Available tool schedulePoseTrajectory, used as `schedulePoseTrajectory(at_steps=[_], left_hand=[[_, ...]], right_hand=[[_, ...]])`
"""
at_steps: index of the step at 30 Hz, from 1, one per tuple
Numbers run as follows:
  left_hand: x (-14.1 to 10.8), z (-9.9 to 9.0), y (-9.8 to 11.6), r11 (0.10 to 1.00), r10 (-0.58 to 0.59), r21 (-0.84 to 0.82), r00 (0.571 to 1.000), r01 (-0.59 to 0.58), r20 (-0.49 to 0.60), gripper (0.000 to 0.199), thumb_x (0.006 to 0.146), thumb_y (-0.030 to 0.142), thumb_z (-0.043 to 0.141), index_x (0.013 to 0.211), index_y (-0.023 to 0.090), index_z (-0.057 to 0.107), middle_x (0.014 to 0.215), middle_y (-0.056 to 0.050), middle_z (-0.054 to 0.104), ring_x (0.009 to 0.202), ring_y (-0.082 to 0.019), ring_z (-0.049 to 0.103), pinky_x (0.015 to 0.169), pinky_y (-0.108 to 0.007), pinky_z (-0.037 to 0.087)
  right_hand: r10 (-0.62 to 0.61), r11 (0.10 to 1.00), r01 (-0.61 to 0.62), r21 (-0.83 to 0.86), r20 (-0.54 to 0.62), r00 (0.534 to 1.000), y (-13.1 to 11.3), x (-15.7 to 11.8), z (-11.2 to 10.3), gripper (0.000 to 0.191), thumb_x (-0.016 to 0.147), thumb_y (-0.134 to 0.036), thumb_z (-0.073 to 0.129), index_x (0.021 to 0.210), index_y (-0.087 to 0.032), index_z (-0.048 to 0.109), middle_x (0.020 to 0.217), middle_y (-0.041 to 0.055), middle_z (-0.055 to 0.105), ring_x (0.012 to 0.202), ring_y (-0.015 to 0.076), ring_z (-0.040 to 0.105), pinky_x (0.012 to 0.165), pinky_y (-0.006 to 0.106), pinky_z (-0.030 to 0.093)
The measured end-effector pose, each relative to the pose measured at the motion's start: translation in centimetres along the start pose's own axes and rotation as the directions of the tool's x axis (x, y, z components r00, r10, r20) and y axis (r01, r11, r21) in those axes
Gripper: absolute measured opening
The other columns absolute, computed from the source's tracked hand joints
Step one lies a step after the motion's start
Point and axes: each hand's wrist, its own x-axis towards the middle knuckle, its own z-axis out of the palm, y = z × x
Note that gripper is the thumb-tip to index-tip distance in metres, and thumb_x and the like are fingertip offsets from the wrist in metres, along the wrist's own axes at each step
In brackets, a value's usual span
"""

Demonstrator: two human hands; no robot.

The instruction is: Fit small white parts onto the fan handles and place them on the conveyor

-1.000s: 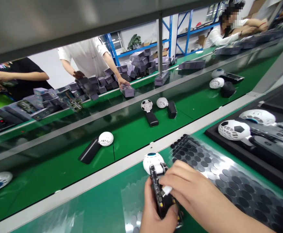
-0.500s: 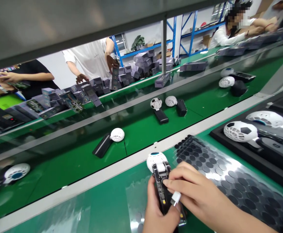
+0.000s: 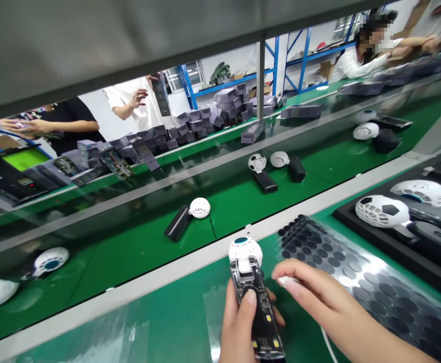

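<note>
My left hand (image 3: 239, 325) is closed around a handheld fan (image 3: 263, 320) with a white rounded head pointing away from me. Circuit parts and small yellow-white squares show through its dark, clear-covered handle. My left thumb presses near a round black spot on the handle. Just right of the fan, my right hand (image 3: 311, 292) pinches a small white cable plug (image 3: 287, 280) between thumb and fingers. Its white cable (image 3: 329, 345) hangs below the wrist. The plug and the fan are apart.
Sheets of round black stickers (image 3: 329, 257) lie to the right, beside a black tray (image 3: 351, 229) with more fans. Several fans rest on the green conveyor belt (image 3: 129, 262) ahead. Across it, co-workers stand behind piled purple-grey boxes (image 3: 197, 123). A metal overhang (image 3: 129, 45) spans the top.
My right hand has drawn back rightward from the fan with the plug. My left thumb now lies on the handle's front. Across the belt, a co-worker has lifted a box higher.
</note>
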Motion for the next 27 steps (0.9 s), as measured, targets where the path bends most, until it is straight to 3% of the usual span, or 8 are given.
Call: schedulePoseTrajectory(at_steps=[3,5,8,13,18,23,25,27], left_hand=[[-0.3,-0.2,0.1,0.997,-0.021,0.074,1.000,0.022,-0.007,0.058,0.067,0.052,0.060,0.106,0.016,0.037,0.072,-0.006,0.063,0.038,-0.010,0.050,0.038,-0.019,0.033],[-0.5,-0.4,0.1,0.994,-0.039,0.101,0.999,0.039,-0.003,0.058,0.070,0.055,0.055,0.108,0.016,0.037,0.073,-0.007,0.063,0.035,-0.008,0.046,0.038,-0.018,0.032],[-0.7,-0.4,0.2,0.991,-0.043,0.126,0.999,0.041,0.012,0.062,0.069,0.056,0.055,0.110,0.013,0.036,0.058,-0.005,0.061,0.038,-0.009,0.046,0.039,-0.017,0.031],[-0.8,-0.1,0.4,0.985,-0.045,0.166,0.999,0.042,0.016,0.064,0.070,0.057,0.052,0.113,0.014,0.035,0.050,-0.002,0.058,0.038,-0.009,0.044,0.041,-0.018,0.032],[-1.0,0.0,0.2,0.962,-0.012,0.271,0.997,0.034,-0.082,0.073,0.070,0.072,0.036,0.110,0.011,0.043,0.049,-0.004,0.059,0.042,-0.013,0.048,0.044,-0.020,0.035],[-0.9,0.7,-0.6,0.941,0.076,0.337,0.984,-0.019,-0.159,0.077,0.063,0.074,0.042,0.112,0.015,0.045,0.050,-0.002,0.061,0.043,-0.015,0.051,0.042,-0.020,0.036],[-0.8,0.5,-0.3,0.953,0.098,0.299,0.978,-0.039,-0.183,0.076,0.062,0.073,0.045,0.108,0.013,0.048,0.046,-0.002,0.059,0.040,-0.014,0.050,0.040,-0.019,0.035],[-0.4,-0.5,1.1,0.978,0.071,0.209,0.977,-0.028,-0.200,0.070,0.063,0.072,0.044,0.093,0.010,0.056,0.042,-0.004,0.058,0.034,-0.011,0.046,0.036,-0.017,0.032]], right_hand=[[0.111,0.994,-0.111,-0.021,-0.001,0.994,-0.1,0.3,0.3,0.020,0.087,-0.028,0.038,0.072,-0.021,0.049,0.069,-0.0020,0.056,0.065,0.0139,0.053,0.060,0.022,0.040],[0.128,0.991,-0.130,0.028,0.051,0.990,-0.3,0.4,0.6,0.018,0.087,-0.028,0.039,0.072,-0.021,0.048,0.065,-0.0026,0.057,0.066,0.0142,0.053,0.062,0.023,0.039],[0.157,0.978,-0.171,0.117,0.118,0.980,-0.6,0.3,0.9,0.021,0.087,-0.029,0.039,0.070,-0.020,0.046,0.059,-0.0030,0.059,0.063,0.0145,0.054,0.064,0.024,0.039],[0.158,0.983,-0.165,0.082,0.092,0.983,-0.8,0.1,0.8,0.022,0.087,-0.028,0.041,0.068,-0.020,0.047,0.060,-0.0030,0.060,0.066,0.0151,0.054,0.064,0.025,0.038],[0.171,0.979,-0.184,0.090,0.134,0.976,-1.2,0.1,0.4,0.021,0.085,-0.023,0.043,0.066,-0.020,0.049,0.064,-0.0029,0.061,0.063,0.0136,0.057,0.062,0.023,0.039],[0.218,0.958,-0.247,0.145,0.189,0.957,-1.8,0.2,0.8,0.018,0.083,-0.020,0.042,0.066,-0.019,0.049,0.066,-0.0015,0.062,0.064,0.0137,0.058,0.062,0.022,0.041],[0.215,0.967,-0.232,0.107,0.148,0.965,-1.8,0.3,0.0,0.020,0.082,-0.025,0.045,0.064,-0.019,0.049,0.064,-0.0014,0.060,0.063,0.0143,0.056,0.060,0.022,0.041],[0.244,0.968,-0.245,0.058,0.021,0.969,-1.6,0.1,-2.0,0.024,0.082,-0.034,0.045,0.064,-0.019,0.049,0.061,-0.0015,0.055,0.062,0.0149,0.053,0.058,0.022,0.040]])
